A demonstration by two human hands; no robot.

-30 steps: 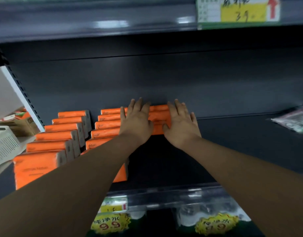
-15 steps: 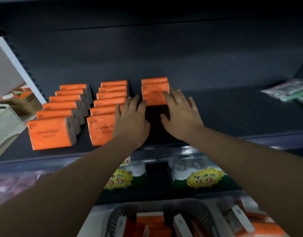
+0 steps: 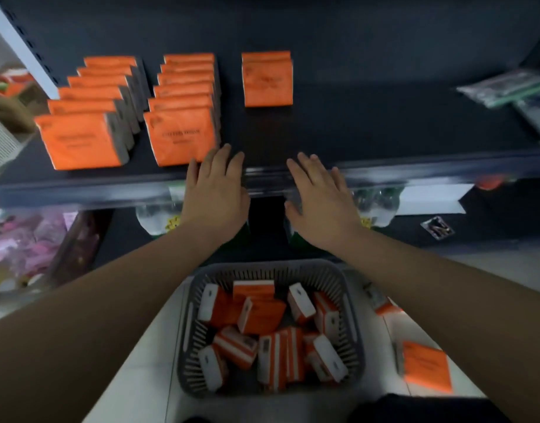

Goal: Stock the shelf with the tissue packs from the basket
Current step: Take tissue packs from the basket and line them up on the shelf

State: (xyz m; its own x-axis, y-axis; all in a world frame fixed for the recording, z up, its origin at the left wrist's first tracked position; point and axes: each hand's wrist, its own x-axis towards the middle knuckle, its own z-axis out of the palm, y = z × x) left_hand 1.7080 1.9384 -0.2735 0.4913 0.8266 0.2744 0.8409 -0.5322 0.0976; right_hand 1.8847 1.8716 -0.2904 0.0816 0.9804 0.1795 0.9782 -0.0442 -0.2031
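Observation:
Orange tissue packs stand upright on the dark shelf (image 3: pixel 369 129) in three rows: a left row (image 3: pixel 79 138), a middle row (image 3: pixel 180 135) and a short right row (image 3: pixel 268 80) at the back. My left hand (image 3: pixel 215 190) and my right hand (image 3: pixel 319 193) hover palm down over the shelf's front edge, fingers spread, holding nothing. Below them on the floor sits a grey slotted basket (image 3: pixel 189 331) with several orange and white tissue packs (image 3: pixel 262 319) lying jumbled inside.
One orange pack (image 3: pixel 424 366) lies on the white floor right of the basket, another (image 3: pixel 381 303) beside it. Clear-wrapped goods (image 3: pixel 506 87) rest at the shelf's right end. Bottles with yellow price tags (image 3: pixel 158 218) stand on the lower shelf. Pink packages (image 3: pixel 21 248) are at lower left.
Both hands have let go of the right row's packs and drawn back to the shelf's front edge. My view has tilted down, bringing the basket on the floor into sight.

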